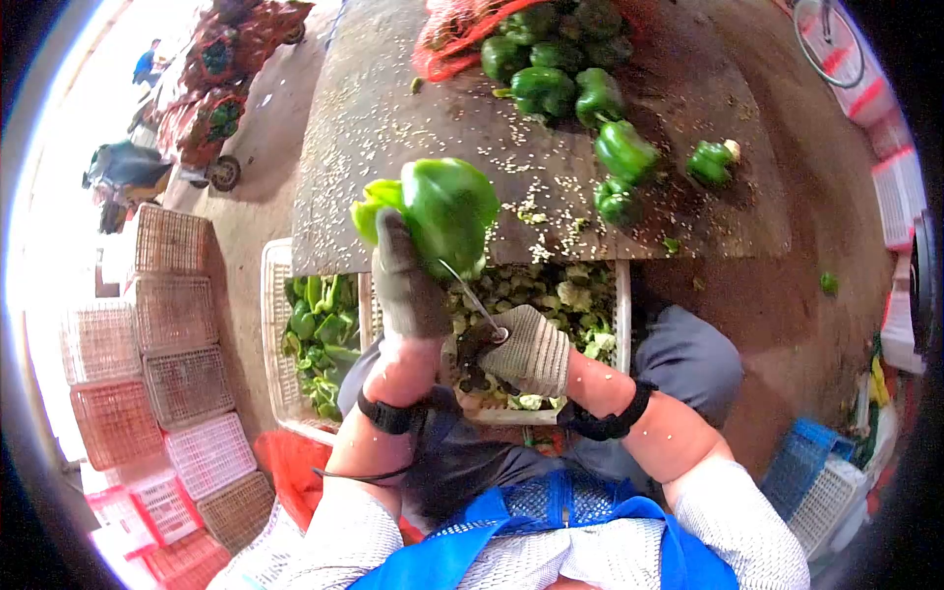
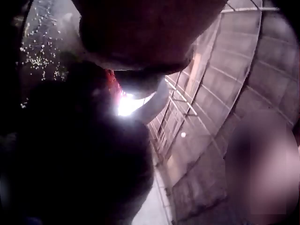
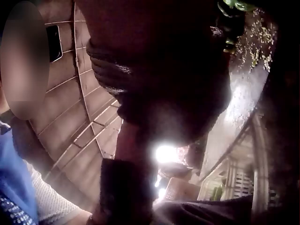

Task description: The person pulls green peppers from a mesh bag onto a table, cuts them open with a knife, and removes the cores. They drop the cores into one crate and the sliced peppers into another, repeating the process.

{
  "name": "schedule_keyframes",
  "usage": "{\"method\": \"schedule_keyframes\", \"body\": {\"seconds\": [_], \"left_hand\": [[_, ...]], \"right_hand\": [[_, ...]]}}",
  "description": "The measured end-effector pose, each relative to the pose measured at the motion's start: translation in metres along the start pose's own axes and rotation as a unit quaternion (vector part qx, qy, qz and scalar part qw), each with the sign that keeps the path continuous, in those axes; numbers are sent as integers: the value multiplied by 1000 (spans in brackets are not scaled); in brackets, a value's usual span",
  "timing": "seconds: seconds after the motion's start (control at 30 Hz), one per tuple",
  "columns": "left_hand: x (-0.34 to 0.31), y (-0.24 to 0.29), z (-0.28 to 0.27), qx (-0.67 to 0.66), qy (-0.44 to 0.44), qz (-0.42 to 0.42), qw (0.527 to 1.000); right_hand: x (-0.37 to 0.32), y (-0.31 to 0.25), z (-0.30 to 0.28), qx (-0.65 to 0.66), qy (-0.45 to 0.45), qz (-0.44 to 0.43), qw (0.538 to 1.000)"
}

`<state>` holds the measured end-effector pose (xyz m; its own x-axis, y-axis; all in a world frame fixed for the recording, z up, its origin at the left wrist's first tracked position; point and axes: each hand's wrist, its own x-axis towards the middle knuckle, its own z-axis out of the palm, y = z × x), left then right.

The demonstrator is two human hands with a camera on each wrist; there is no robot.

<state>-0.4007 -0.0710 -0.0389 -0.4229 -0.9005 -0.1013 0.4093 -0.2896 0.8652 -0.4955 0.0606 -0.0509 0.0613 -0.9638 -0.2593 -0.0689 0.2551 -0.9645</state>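
My gloved left hand (image 1: 408, 285) holds a green bell pepper (image 1: 454, 206) up over the near edge of the table, with a lighter green piece (image 1: 376, 205) beside it at the fingers. A small knife (image 1: 474, 295) is gripped in my gloved right hand (image 1: 526, 349), lower and to the right. Its thin blade points up and left, with the tip at the pepper's lower side. Beneath both hands stands a crate (image 1: 623, 315) of pale green pepper cores and scraps. Both wrist views are mostly dark; the gloved right hand (image 3: 159, 70) hides its knife there.
Seeds litter the table (image 1: 374, 108). Several whole peppers (image 1: 624, 149) lie toward its right, below a red mesh bag (image 1: 452, 39). A crate (image 1: 278, 344) of green peppers stands at the left. Stacked crates (image 1: 182, 324) line the far left; a loaded cart (image 1: 211, 108) stands behind.
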Motion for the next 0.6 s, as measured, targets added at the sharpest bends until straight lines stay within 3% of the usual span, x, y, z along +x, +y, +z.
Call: {"method": "schedule_keyframes", "body": {"seconds": [0.03, 0.13, 0.17, 0.23, 0.27, 0.3, 0.37, 0.43, 0.5, 0.53, 0.6], "left_hand": [[5, 3, 10, -80, 86, -30, 993], [36, 12, -7, -113, 154, -55, 980], [46, 7, -16, -51, 138, -4, 989], [41, 13, -16, 89, 43, -20, 995], [37, 5, -5, 73, 40, 2, 997], [29, 4, -12, 286, -5, 36, 957], [6, 22, 14, 565, -56, 66, 821], [2, 7, 14, 629, -124, 219, 735], [-11, 5, 24, 637, -139, 289, 702], [-16, 9, 23, 651, -199, 254, 687], [-20, 6, 15, 609, -256, 277, 698]], "right_hand": [[6, 17, 4, 23, 18, 17, 999], [3, 40, 10, 34, 76, 104, 991], [-5, 33, 4, 56, 71, 162, 983], [-10, 38, 4, 118, 122, 126, 977], [-21, 38, -6, 91, 131, 135, 978], [-26, 21, -15, 57, 136, 190, 971], [-24, 22, -23, 59, 203, 78, 974], [-21, 23, -27, 154, 241, -19, 958], [-18, 30, -33, 134, 199, -58, 969], [-18, 27, -33, 71, 221, -76, 970], [-22, 19, -33, 67, 211, -77, 972]]}}
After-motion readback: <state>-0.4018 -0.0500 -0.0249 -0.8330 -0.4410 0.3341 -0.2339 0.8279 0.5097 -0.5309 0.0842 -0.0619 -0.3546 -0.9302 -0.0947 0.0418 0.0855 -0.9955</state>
